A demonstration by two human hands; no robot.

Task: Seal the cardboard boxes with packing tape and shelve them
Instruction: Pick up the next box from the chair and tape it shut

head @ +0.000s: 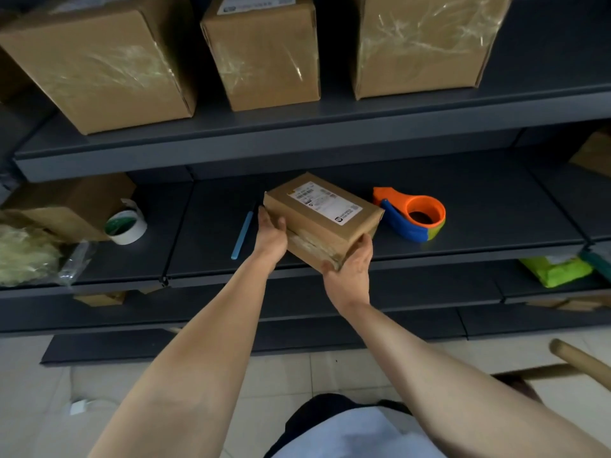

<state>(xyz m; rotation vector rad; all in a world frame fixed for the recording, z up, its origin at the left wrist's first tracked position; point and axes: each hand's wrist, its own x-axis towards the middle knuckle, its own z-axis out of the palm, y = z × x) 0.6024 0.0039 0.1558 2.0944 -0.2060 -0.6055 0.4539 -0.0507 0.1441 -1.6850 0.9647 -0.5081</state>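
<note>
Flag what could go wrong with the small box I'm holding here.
The small box overhangs the shelf, held by the left hand and right hand only at its ends; it might slip. Pushing it back could bump the tape dispenser beside it, or the blue stick by the left hand.

Bare forearms (pixel 211 325), pale shirt (pixel 357 436), dark trousers (pixel 314 406).

Shelves with six cardboard boxes, two tape items, two oddments and two hands.

Three large boxes are on the upper shelf (pixel 330 112): left box (pixel 99 67), middle box (pixel 267 54), right box (pixel 423 44). There are three more at the middle shelf (pixel 489 209): one small labelled box (pixel 325 214), one open box (pixel 76 203) and one box corner (pixel 593 153) at the far right. There is one tape roll (pixel 126 227), one tape dispenser (pixel 413 218), one blue stick (pixel 242 235) and one green packet (pixel 555 271). Two hands are in view: left hand (pixel 271 234) and right hand (pixel 352 269). Cardboard pieces lower down are too hidden to count.
</note>
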